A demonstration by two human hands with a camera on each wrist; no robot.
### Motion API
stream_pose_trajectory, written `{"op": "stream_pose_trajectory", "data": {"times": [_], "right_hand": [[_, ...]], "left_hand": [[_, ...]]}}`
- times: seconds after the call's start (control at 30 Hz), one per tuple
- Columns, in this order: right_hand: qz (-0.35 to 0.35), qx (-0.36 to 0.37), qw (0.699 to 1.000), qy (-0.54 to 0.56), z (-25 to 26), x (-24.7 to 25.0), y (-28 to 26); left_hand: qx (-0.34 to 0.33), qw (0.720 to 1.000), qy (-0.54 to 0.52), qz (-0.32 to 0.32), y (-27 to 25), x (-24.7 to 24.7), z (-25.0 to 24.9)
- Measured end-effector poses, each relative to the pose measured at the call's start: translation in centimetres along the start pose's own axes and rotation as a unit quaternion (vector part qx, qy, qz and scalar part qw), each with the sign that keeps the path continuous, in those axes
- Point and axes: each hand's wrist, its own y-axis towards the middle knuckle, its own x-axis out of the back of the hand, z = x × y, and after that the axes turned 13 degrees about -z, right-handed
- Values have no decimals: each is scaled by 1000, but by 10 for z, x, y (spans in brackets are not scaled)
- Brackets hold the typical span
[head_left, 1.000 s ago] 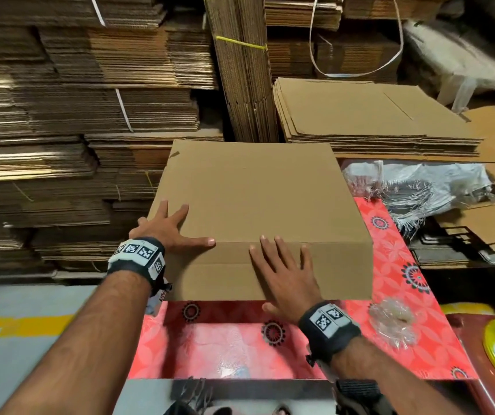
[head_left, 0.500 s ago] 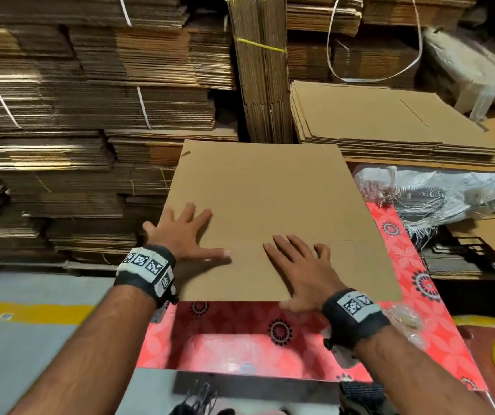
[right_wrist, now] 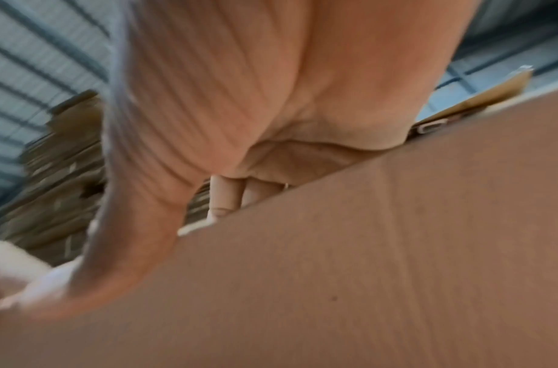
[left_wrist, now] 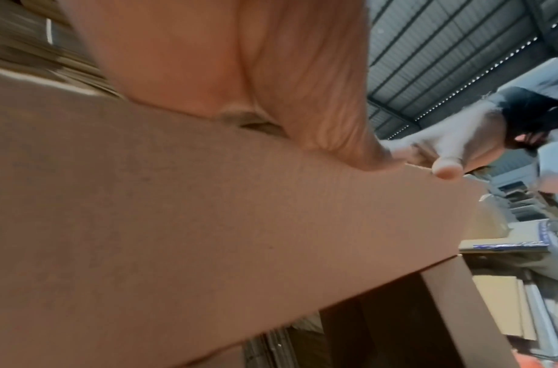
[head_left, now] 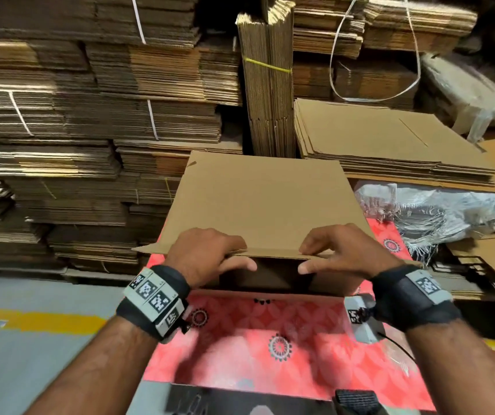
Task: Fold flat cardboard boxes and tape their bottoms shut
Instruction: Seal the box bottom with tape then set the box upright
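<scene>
- On red tablecloth (head_left: pixel 270 339): cardboard box (head_left: pixel 264 202), light, stiff, creases easily.
- Left hand (head_left: pixel 207 256), right hand (head_left: pixel 342 253) both curled gripping near flap edge; best hold there.

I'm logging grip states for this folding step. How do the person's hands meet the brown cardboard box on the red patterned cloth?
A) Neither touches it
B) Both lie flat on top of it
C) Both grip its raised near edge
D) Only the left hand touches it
C: the left hand and the right hand both curl over the lifted near edge of the brown cardboard box, thumbs underneath, with a dark opening below.
</scene>
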Motion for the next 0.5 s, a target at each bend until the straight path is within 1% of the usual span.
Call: {"op": "stream_pose_trajectory", "data": {"times": [0.07,0.1,0.17,0.2,0.23,0.27,0.3,0.33,0.37,0.43,0.5], "right_hand": [[-16,-12,998,61,-4,13,6],[-31,-7,998,61,-5,17,11],[-85,4,996,0,-7,17,26],[-119,6,991,-60,-7,14,33],[-156,4,978,-135,-7,9,41],[-199,-3,958,-207,-3,3,48],[-242,-16,935,-258,-1,-5,55],[-272,-31,919,-285,1,-13,60],[-278,-49,911,-300,0,-22,65],[-229,-71,914,-326,-10,-38,72],[-165,-68,930,-322,-25,-52,68]], "left_hand": [[7,999,12,-40,7,5,9],[9,997,26,-75,13,6,12],[9,981,44,-188,22,-1,14],[15,973,47,-225,25,-7,11],[24,970,57,-233,28,-11,6],[25,973,66,-218,30,-17,1],[15,977,72,-202,32,-25,-4],[4,981,74,-178,33,-36,-8],[6,986,70,-149,33,-49,-9],[40,994,50,-88,33,-73,-6],[67,996,45,-34,38,-86,1]]}}
